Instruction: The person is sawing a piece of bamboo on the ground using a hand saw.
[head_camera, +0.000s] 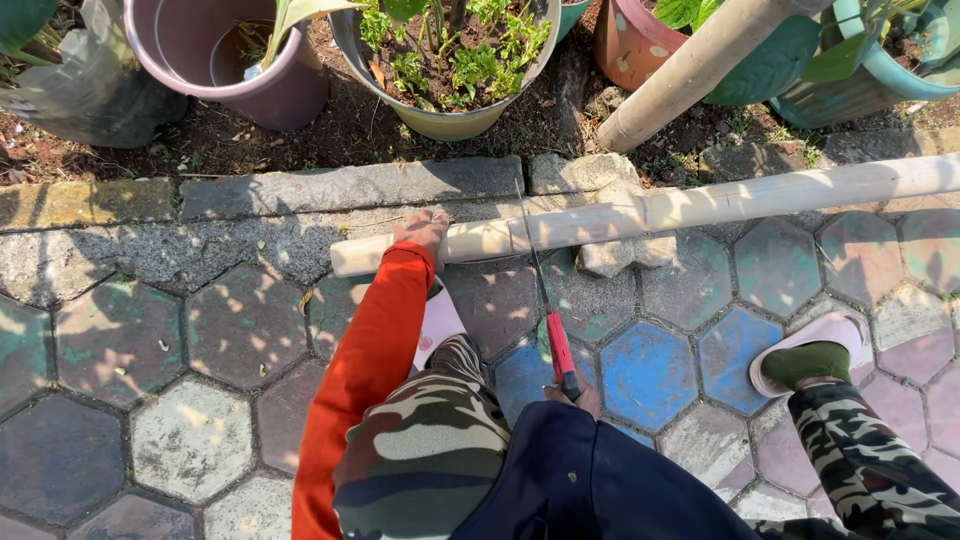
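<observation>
Your left hand (422, 228) presses down on the pole (640, 212), which runs crosswise, while your right hand (575, 392) grips the saw (548, 305) square across it, just right of that hand.

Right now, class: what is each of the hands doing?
Left hand: pressed on the bamboo pole.
Right hand: closed on the saw.

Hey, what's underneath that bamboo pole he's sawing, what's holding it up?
Under the bamboo pole, chunks of grey stone prop it near the saw. The left hand presses the pole's end down. The painted paving lies below; the pole hides exactly where it meets the stones.
</observation>
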